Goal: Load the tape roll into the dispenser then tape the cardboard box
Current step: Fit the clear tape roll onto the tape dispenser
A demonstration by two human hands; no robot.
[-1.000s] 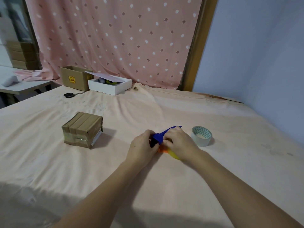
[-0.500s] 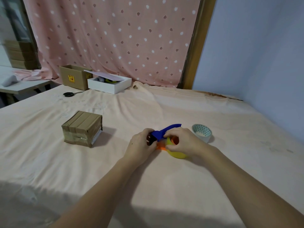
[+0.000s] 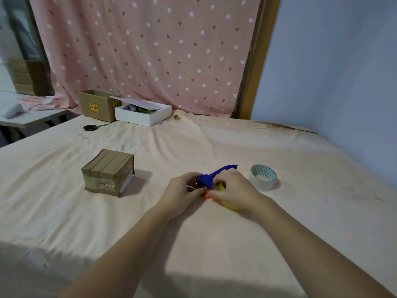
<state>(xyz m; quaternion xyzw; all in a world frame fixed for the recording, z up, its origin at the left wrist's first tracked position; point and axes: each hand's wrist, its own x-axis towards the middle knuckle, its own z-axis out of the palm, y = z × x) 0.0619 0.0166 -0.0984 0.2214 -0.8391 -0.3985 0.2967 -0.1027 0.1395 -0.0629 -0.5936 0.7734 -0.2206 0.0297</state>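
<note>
Mostly hidden by both hands, the dispenser (image 3: 209, 178) shows blue, yellow, orange.

both hands (image 3: 211, 190) together, fingers curled (forearms converging).

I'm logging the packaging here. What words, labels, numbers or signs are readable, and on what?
No text can be read.
Open cardboard box at the back: yellow label with red marks, too small and blurred to read.
Taped cardboard box: white label edge on its side, nothing legible.
</note>
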